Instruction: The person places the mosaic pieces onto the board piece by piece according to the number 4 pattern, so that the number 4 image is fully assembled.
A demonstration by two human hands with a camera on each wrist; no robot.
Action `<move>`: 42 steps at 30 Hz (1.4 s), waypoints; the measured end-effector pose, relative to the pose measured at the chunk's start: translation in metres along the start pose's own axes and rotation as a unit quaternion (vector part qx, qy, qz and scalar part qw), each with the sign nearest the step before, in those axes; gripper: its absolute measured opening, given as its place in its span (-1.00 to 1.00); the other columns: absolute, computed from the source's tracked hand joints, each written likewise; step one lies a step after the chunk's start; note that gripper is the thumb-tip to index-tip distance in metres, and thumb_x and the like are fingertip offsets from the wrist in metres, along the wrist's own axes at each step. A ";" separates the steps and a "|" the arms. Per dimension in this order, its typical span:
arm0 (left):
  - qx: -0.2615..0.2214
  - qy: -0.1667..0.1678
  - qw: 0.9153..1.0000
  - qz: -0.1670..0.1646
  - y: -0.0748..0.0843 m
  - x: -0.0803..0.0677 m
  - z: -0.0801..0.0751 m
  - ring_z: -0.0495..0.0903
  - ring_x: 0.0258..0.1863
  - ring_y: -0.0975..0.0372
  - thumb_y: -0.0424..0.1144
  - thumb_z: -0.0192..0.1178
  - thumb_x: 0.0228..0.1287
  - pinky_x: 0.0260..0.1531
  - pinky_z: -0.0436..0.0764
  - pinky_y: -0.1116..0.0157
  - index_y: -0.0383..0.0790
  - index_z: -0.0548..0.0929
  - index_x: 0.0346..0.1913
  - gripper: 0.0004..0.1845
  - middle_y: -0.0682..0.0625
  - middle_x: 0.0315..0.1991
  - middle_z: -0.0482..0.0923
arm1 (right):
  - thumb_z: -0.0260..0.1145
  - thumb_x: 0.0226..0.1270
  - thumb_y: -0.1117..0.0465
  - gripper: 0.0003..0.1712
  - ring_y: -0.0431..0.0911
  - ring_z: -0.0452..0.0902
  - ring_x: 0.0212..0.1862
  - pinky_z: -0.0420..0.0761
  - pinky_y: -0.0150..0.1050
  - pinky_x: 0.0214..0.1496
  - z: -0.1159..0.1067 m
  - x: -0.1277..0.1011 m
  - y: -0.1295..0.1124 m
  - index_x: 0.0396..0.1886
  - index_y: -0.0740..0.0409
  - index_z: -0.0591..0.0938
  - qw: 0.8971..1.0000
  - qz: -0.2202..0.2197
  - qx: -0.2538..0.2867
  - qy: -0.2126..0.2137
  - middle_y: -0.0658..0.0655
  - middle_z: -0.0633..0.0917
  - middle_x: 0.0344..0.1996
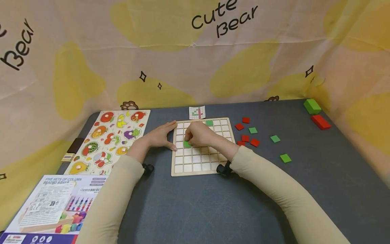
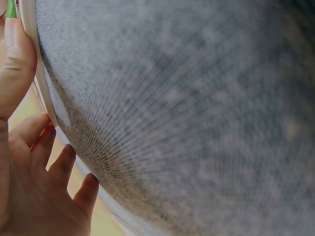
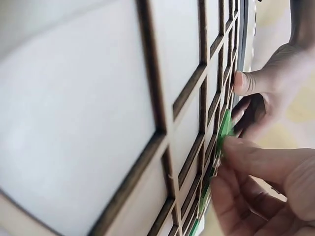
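A wooden grid board (image 1: 195, 172) with pale square cells lies in front of me. My right hand (image 1: 199, 134) reaches over its left half and pinches a green square tile (image 1: 187, 144); in the right wrist view that tile (image 3: 225, 126) stands tilted at the grid, thumb and fingertip at its edge. More green shows along the grid beyond the fingers, and another green tile (image 1: 209, 122) sits in a cell of the far row. My left hand (image 1: 159, 136) rests against the board's left edge, fingers spread, thumb on the frame (image 2: 29, 37).
Loose red tiles (image 1: 246, 120) and green tiles (image 1: 285, 158) lie right of the board. Behind it is a small pattern card (image 1: 197, 113). Green (image 1: 312, 106) and red (image 1: 321, 122) blocks stand far right. A fruit puzzle board (image 1: 103, 139) and a printed box (image 1: 55, 206) lie left.
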State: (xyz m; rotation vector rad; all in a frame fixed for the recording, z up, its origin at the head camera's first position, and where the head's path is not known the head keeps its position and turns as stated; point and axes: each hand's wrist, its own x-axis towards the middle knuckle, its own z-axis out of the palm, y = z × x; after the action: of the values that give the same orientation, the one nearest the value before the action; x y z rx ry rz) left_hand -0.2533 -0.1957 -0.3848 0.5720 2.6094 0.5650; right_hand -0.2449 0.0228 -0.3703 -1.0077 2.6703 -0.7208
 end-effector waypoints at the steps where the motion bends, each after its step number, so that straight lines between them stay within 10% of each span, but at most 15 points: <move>1: -0.001 0.000 1.000 -0.001 0.000 0.000 0.000 -0.17 0.62 -0.11 0.05 0.49 0.03 0.57 -0.02 -0.13 -0.26 -0.05 0.58 0.21 -0.15 0.64 -0.20 | 0.42 0.13 0.39 -0.84 -0.13 0.70 -0.26 0.66 -0.31 -0.19 0.000 0.000 0.000 -0.33 0.11 0.82 1.000 -0.001 -0.004 -0.004 0.06 0.82 -0.33; 12: 0.002 0.002 1.000 0.000 0.001 -0.002 -0.001 -0.17 0.62 -0.11 0.05 0.50 0.02 0.57 -0.02 -0.13 -0.26 -0.04 0.58 0.21 -0.15 0.64 -0.19 | 0.36 0.24 0.32 -0.85 -0.10 0.62 -0.28 0.61 -0.24 -0.20 -0.038 -0.036 0.044 -0.22 0.11 0.79 1.000 0.015 0.011 0.001 0.08 0.77 -0.34; 20: 0.004 0.003 1.000 -0.006 0.005 -0.002 0.001 -0.18 0.63 -0.11 0.05 0.50 0.01 0.57 -0.03 -0.13 -0.22 -0.04 0.59 0.21 -0.11 0.64 -0.18 | 0.40 0.27 0.25 -0.83 -0.15 0.63 -0.24 0.62 -0.25 -0.16 -0.088 -0.117 0.118 -0.14 0.09 0.76 0.997 0.075 0.036 -0.005 0.05 0.77 -0.29; 29: 0.009 0.006 1.000 -0.011 0.001 -0.003 0.001 -0.19 0.62 -0.13 0.05 0.50 0.01 0.57 -0.04 -0.15 -0.23 -0.05 0.59 0.21 -0.12 0.64 -0.19 | 0.45 0.23 0.17 -0.81 -0.35 0.63 -0.28 0.63 -0.45 -0.23 -0.107 -0.208 0.150 -0.16 0.05 0.74 0.987 0.147 0.062 -0.022 0.00 0.76 -0.26; 42: 0.001 0.008 1.000 0.008 0.000 -0.002 0.001 -0.16 0.62 -0.13 0.04 0.50 0.02 0.57 -0.04 -0.13 -0.26 -0.03 0.58 0.20 -0.16 0.64 -0.17 | 0.47 0.20 0.18 -0.62 -0.15 0.58 -0.22 0.56 -0.31 -0.22 -0.097 -0.220 0.177 0.02 0.06 0.63 0.990 0.139 -0.019 0.028 0.12 0.66 -0.21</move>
State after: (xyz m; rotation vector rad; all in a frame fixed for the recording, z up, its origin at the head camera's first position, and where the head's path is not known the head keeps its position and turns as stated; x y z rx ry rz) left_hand -0.2510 -0.1965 -0.3854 0.5912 2.6225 0.5737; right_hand -0.2141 0.3193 -0.3738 -0.6123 2.8022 -0.6490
